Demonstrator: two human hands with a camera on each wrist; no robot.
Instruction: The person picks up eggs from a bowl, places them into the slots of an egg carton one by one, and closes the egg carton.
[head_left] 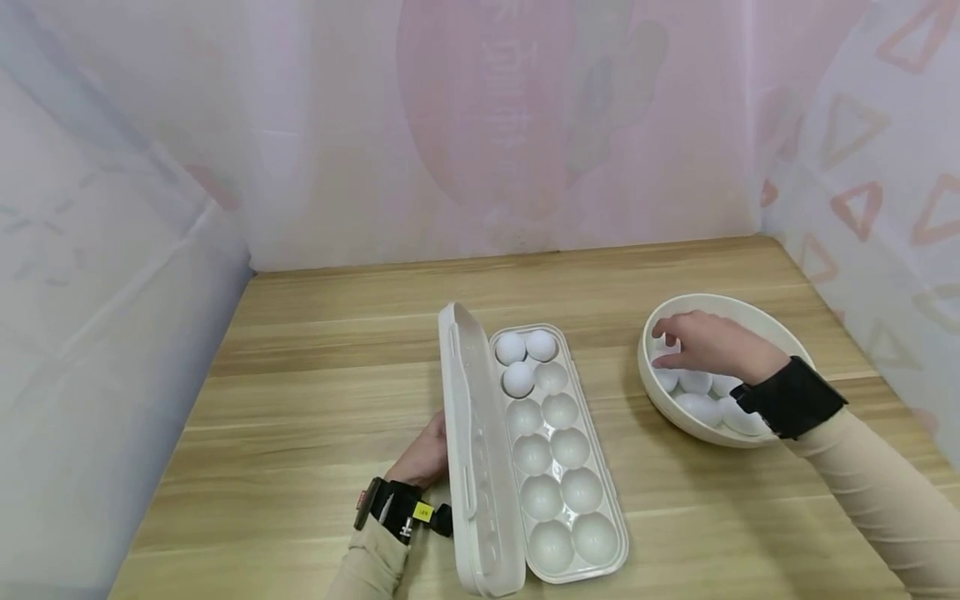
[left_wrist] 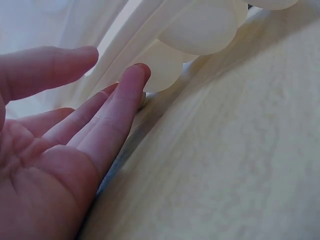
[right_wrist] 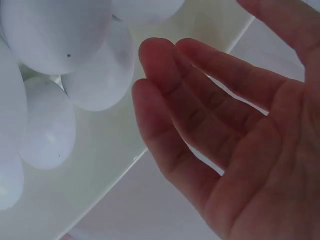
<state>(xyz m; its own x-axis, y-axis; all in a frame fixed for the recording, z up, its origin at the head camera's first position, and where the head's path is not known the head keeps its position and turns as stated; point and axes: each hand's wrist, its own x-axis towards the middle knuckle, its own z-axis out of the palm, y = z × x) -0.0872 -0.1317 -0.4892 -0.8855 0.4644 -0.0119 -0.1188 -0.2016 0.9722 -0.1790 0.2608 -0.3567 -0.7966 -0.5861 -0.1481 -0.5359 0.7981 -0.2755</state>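
Observation:
A cream egg carton (head_left: 558, 454) lies open on the wooden table, its lid (head_left: 471, 450) standing up along the left side. Three white eggs (head_left: 518, 377) fill cups at its far end; the other cups are bare. My left hand (head_left: 426, 457) rests flat against the outside of the lid, fingers (left_wrist: 117, 107) straight. My right hand (head_left: 701, 342) reaches into a white bowl (head_left: 780, 333) at the right, held open over several white eggs (head_left: 697, 407) and holding none. In the right wrist view the fingers (right_wrist: 170, 100) hover beside the eggs (right_wrist: 97, 75).
The wooden table (head_left: 337, 392) is walled in by pale patterned fabric at the back and both sides. Bare wood lies left of the carton and between carton and bowl.

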